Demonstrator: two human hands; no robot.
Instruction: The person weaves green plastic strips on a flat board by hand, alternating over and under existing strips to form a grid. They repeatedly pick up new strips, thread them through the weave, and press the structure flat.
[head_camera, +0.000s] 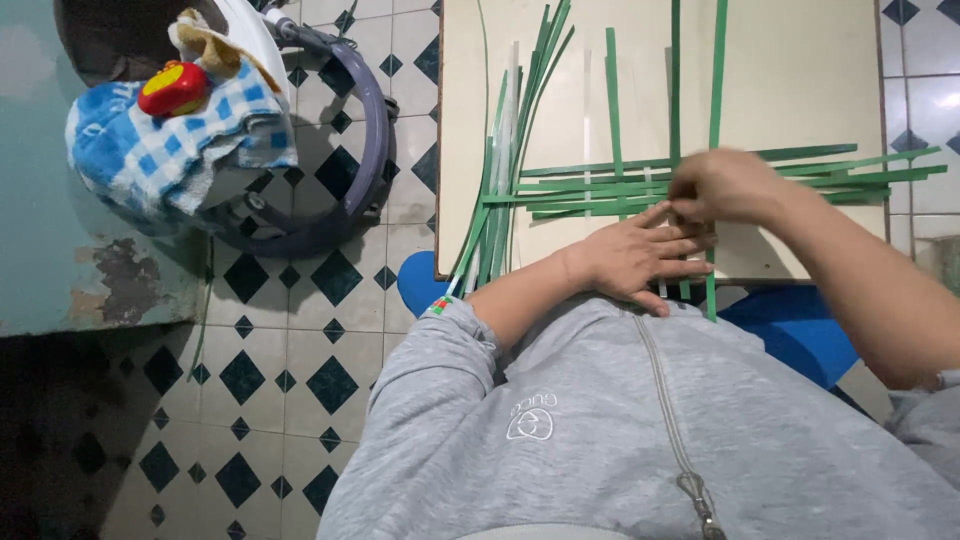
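Long green strips (800, 172) lie crossed on a pale table (800, 70), several horizontal and a few vertical, forming a woven patch near the front edge. My left hand (640, 258) lies flat on the strips at the table's front edge, fingers spread and pointing right. Just above it, my right hand (722, 185) has its fingers pinched on a vertical green strip (716, 70) where it crosses the horizontal ones. A loose bundle of green and white strips (500, 170) lies slanted along the table's left side.
A round baby walker (365, 150) stands on the black-and-white tiled floor (290, 340) at the left, draped with a blue checked cloth (170, 150) and a red and yellow toy (172, 88). A teal wall (40, 250) is at far left.
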